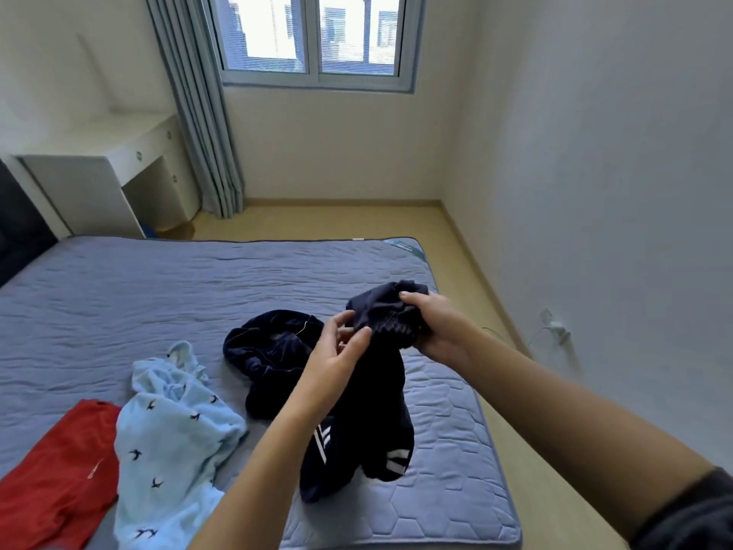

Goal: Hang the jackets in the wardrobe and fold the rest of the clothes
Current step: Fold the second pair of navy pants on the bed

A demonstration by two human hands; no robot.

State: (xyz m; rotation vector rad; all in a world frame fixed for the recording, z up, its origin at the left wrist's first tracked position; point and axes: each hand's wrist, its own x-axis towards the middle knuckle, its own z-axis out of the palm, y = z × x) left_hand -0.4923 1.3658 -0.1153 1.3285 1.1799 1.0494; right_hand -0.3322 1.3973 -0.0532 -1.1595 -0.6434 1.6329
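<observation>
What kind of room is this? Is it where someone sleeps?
Most likely a bedroom. A big bed with a blue quilted mattress fills the middle, and loose clothes lie on it. Beyond it are a window with a long curtain and a white desk.

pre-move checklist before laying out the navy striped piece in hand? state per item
1. Right hand grip on the navy striped garment: ok, fingers curled round its bunched top.
2. Left hand grip: cannot tell, fingertips at the fabric.
3. Jacket or not (hang or fold): cannot tell, too bunched.
4. Garment spread out: not ok, its lower end is slumped on the bed.
5. Apart from the other dark garment: cannot tell, they overlap in view.
6. Light blue garment and red garment out of the way: ok, to the left.
</observation>
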